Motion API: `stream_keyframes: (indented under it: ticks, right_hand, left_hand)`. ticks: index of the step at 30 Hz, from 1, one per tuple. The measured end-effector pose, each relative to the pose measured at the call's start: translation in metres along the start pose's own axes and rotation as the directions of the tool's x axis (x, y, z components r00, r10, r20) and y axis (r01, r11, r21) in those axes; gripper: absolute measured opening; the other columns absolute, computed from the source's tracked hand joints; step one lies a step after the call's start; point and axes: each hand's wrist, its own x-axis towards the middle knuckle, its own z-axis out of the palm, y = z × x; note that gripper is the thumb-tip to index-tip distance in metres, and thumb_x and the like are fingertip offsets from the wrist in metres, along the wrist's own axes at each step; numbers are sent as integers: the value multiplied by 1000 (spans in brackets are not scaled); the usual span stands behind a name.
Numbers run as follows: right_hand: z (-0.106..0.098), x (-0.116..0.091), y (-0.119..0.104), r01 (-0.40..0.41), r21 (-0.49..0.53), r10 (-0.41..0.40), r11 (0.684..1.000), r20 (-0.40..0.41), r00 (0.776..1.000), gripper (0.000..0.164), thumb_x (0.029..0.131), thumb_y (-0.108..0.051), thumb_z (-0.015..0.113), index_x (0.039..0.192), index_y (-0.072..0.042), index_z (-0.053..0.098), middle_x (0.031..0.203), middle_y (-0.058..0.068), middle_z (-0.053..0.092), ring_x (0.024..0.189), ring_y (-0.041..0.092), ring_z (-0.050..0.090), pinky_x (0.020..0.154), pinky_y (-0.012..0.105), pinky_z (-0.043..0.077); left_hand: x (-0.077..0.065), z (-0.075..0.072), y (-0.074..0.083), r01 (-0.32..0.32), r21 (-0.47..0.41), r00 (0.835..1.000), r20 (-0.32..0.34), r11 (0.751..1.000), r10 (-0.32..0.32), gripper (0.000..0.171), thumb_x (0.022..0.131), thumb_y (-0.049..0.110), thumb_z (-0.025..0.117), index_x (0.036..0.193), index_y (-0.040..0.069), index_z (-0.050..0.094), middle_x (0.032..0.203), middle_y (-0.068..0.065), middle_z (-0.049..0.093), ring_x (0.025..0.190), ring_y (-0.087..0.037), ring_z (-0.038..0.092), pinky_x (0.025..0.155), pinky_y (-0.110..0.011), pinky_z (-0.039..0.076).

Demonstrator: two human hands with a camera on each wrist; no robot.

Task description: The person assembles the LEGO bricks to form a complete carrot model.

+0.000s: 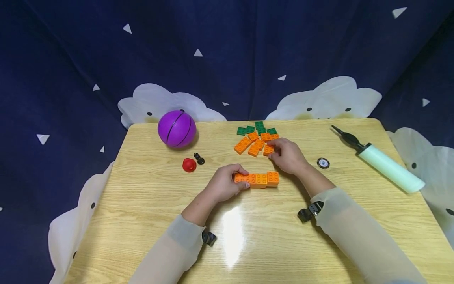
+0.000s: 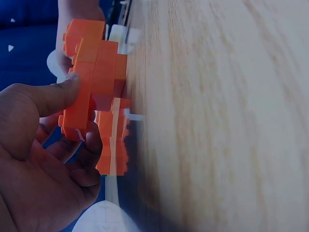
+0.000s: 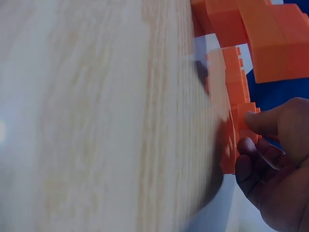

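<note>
My left hand (image 1: 226,182) grips one end of a joined row of orange toy building bricks (image 1: 261,179) between thumb and fingers. In the left wrist view the row (image 2: 99,63) is stepped, with bricks at more than one level, and it appears held just off the wood. Farther back, my right hand (image 1: 288,156) pinches a small orange brick (image 1: 268,150) at the near right edge of a loose group. The right wrist view has the thumb against that brick (image 3: 246,116), other fingers curled below. Loose orange bricks (image 1: 242,145) lie beside it.
Several green bricks (image 1: 260,125) lie behind the orange ones. A purple ball (image 1: 177,129), a small red hat-shaped piece (image 1: 189,165) and a black piece (image 1: 200,159) are to the left. To the right are a round chip (image 1: 323,163) and a pale green hand pump (image 1: 390,167).
</note>
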Motion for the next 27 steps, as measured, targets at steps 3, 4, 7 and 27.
stream_keyframes:
  ticks: [3,4,7,27]
  right_hand:
    - [-1,-4,-1,15,5,-15,1000,-6,1000,39,96,-13,70,135,-8,66,125,13,63,95,28,58,86,44,50]
    - [-2,-5,-1,19,8,-19,1000,-9,1000,39,96,-14,70,134,-8,67,124,13,63,94,28,58,85,44,50]
    - [-3,-8,-2,36,17,-36,999,-11,999,38,96,-14,69,133,-7,67,122,13,64,92,27,58,85,44,50]
    - [-16,-32,-20,97,95,-97,991,-7,995,36,96,-15,72,131,-11,67,128,8,65,88,21,63,72,37,52]
  left_hand:
    - [0,0,0,2,-3,1000,1,1000,-2,23,87,23,86,107,26,74,122,3,71,124,-20,60,107,-43,45]
    - [0,0,0,2,-4,1000,1,1000,-2,23,87,23,86,107,26,74,122,3,71,123,-20,60,107,-43,46]
    - [0,0,0,2,-7,1000,2,1000,-1,23,88,22,86,107,26,74,122,3,71,123,-20,60,107,-43,46]
    - [0,0,0,-8,14,1000,-1,1000,8,23,87,23,86,107,26,75,119,3,71,117,-19,62,104,-43,47]
